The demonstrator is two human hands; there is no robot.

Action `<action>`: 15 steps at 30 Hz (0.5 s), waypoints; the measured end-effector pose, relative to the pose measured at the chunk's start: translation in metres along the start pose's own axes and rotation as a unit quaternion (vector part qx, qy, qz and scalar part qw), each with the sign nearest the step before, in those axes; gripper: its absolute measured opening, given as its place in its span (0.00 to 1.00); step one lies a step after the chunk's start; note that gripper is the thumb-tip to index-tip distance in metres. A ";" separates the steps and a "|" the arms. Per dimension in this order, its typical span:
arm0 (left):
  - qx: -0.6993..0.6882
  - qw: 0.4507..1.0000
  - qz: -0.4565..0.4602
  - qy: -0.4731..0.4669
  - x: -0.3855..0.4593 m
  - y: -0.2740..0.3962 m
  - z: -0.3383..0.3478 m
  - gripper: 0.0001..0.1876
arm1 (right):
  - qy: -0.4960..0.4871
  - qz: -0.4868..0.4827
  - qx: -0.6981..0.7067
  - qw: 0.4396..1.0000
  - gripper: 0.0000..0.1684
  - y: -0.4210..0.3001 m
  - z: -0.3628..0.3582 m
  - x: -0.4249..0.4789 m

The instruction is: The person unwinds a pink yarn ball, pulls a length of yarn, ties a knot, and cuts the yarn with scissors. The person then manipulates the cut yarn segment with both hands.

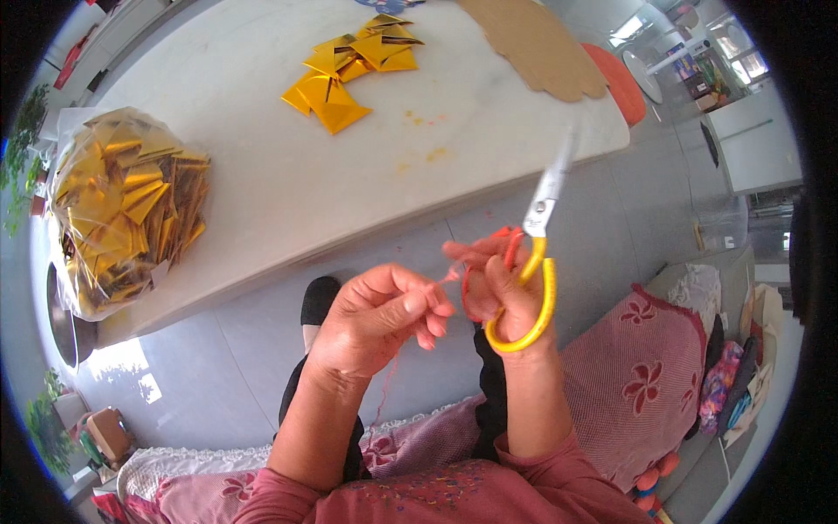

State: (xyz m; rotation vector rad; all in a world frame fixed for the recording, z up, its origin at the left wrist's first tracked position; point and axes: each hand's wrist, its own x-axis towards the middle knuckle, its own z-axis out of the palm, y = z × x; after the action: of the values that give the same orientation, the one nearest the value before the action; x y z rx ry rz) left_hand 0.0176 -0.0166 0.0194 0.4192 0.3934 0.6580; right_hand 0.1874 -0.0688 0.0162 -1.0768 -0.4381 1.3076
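My left hand pinches a thin pink thread between thumb and index finger, and its tail hangs down towards my lap. Close beside it on the right, my right hand holds a pair of scissors with one red and one yellow handle. The blades point up and away from me, look nearly closed, and their tips are blurred. A short piece of the thread spans the gap between both hands. Folded gold foil papers lie in a cluster on the white table.
A clear plastic bag full of folded gold papers stands at the table's left end. Brown cardboard lies at its far right, beside an orange seat. A pink flowered cover lies over the seat to my right.
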 end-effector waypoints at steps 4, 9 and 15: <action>-0.069 0.995 0.066 -0.011 0.004 -0.002 -0.010 0.05 | -0.074 0.082 0.010 0.994 0.13 0.012 0.013 -0.009; -0.083 0.986 0.121 0.076 0.005 0.009 -0.017 0.05 | -0.042 0.041 -0.102 0.993 0.12 0.016 0.017 -0.014; -0.099 0.970 0.162 0.150 0.003 0.019 -0.021 0.05 | 0.004 0.008 -0.019 1.000 0.07 0.005 0.014 -0.011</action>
State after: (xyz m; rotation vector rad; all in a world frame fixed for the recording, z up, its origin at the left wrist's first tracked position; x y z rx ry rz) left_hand 0.0005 0.0046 0.0101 0.1922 0.5459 1.0757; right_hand 0.1701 -0.0736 0.0218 -1.1186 -0.4503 1.3140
